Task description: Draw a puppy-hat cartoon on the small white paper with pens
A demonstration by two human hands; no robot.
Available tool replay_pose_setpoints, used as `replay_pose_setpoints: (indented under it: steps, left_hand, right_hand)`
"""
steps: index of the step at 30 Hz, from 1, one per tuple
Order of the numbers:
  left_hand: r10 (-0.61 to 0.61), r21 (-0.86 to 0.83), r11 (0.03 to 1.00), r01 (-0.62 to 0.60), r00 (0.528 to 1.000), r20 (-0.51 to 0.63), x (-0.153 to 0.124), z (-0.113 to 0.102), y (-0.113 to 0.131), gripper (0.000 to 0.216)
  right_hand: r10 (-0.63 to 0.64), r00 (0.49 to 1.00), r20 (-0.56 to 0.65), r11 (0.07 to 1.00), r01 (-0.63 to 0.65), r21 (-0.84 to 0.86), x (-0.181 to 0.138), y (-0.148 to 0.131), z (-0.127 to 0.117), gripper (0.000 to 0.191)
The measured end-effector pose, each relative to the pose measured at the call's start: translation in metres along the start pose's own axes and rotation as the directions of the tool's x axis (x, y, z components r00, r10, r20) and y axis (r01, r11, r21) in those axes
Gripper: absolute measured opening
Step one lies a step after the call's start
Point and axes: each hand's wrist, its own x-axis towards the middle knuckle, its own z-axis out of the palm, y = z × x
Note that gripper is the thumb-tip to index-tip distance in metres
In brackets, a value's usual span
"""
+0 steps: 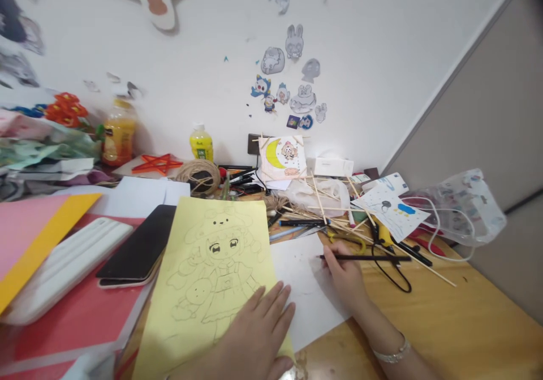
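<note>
A yellow sheet [169, 289] with a pencil drawing of a girl in a hat, holding a plush toy, lies in front of me. My left hand [258, 335] rests flat across its lower right part, fingers spread, the fingertips reaching the edge by the white paper [307, 312]. That white paper lies partly under the yellow sheet and bears faint small marks near its top. In my right hand [345, 275] a dark pencil [369, 258] is pinched almost level, its tip pointing left over the white paper. Whether the tip touches the paper, I cannot tell.
Left of the drawing lie a black phone [138, 247], a white ridged case [80, 261] and coloured sheets [34, 233]. Behind are a twine roll [198, 176], two bottles, pens, and thin wooden sticks [320, 199]. A small doodled paper [392, 210] and plastic bag [470, 210] lie at right.
</note>
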Motion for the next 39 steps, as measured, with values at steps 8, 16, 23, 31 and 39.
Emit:
replay_pose_setpoints:
  steps: [8,16,23,31,39]
  left_hand:
    - [-0.019,-0.05,0.998,0.023,0.996,0.089,0.003,-0.016,0.005,0.064]
    - [-0.024,-0.074,0.997,0.027,0.999,0.033,0.0,-0.013,0.003,0.061]
    - [-0.04,-0.065,0.997,0.044,0.997,0.063,0.001,-0.015,0.003,0.063]
    - [0.014,-0.015,1.0,-0.016,0.992,-0.127,0.0,0.034,-0.007,0.067]
    - [0.009,0.008,1.0,-0.008,0.993,-0.114,-0.001,0.013,-0.002,0.061]
  right_hand:
    - [0.059,0.998,0.0,0.978,-0.058,0.2,0.004,-0.001,0.004,0.028]
    - [0.023,0.997,0.071,0.989,-0.033,0.141,0.003,-0.005,0.001,0.024]
    - [0.006,0.984,0.179,0.994,-0.025,0.104,-0.001,-0.014,0.003,0.028]
    - [-0.007,0.934,0.358,1.0,0.011,-0.009,-0.007,-0.015,0.012,0.039]
    - [-0.049,0.887,0.459,0.98,0.131,-0.147,-0.006,-0.004,0.013,0.039]
